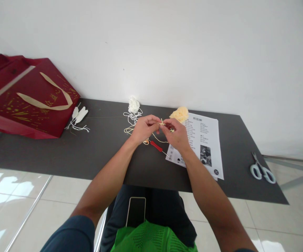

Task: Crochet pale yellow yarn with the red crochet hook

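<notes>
My left hand (146, 127) and my right hand (177, 133) meet over the dark table, fingertips pinched on a small piece of cream yarn (162, 123). A strand trails from it down past the right hand. Below the hands lies a crochet hook (156, 146) with a red handle, its metal tip reaching the paper's edge. Loose yarn (132, 119) curls beside the left hand and leads to a white yarn ball (133, 104). A pale yellow fluffy bundle (179, 114) sits just behind the right hand. The fingers partly hide the held piece.
Printed sheets (211, 140) lie under and right of my right forearm. Scissors (262, 168) rest near the table's right end. White crocheted pieces (80, 115) with loose tails lie by a red gift bag (35, 98) on the left. A phone (136, 211) is on my lap.
</notes>
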Demonstrator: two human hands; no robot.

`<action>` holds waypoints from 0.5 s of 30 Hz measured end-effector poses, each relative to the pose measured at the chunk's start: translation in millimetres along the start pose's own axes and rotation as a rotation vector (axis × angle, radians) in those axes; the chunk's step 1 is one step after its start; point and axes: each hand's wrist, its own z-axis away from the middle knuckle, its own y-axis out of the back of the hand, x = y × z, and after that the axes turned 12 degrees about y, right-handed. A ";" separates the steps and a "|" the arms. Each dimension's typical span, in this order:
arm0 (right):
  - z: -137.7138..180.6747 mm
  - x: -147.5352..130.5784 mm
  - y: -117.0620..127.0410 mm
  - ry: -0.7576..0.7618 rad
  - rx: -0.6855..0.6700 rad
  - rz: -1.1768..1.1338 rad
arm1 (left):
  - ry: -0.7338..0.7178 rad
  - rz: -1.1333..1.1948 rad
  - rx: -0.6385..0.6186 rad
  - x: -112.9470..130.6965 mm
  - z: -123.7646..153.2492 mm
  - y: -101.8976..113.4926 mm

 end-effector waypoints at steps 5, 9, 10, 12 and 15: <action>-2.4 1.7 1.7 -0.155 0.035 -0.146 | -0.020 -0.039 0.076 1.0 0.2 2.0; -4.3 3.7 2.6 -0.245 0.143 -0.381 | -0.006 0.101 0.236 0.8 -4.5 2.1; -4.6 4.4 2.4 -0.247 0.160 -0.446 | 0.016 0.148 0.274 1.2 -5.2 1.8; -4.6 5.7 1.4 -0.255 0.157 -0.560 | 0.055 0.208 0.298 2.5 -5.0 0.8; -3.6 6.6 -1.0 -0.303 0.120 -0.661 | 0.037 0.143 0.177 5.1 -1.2 -1.1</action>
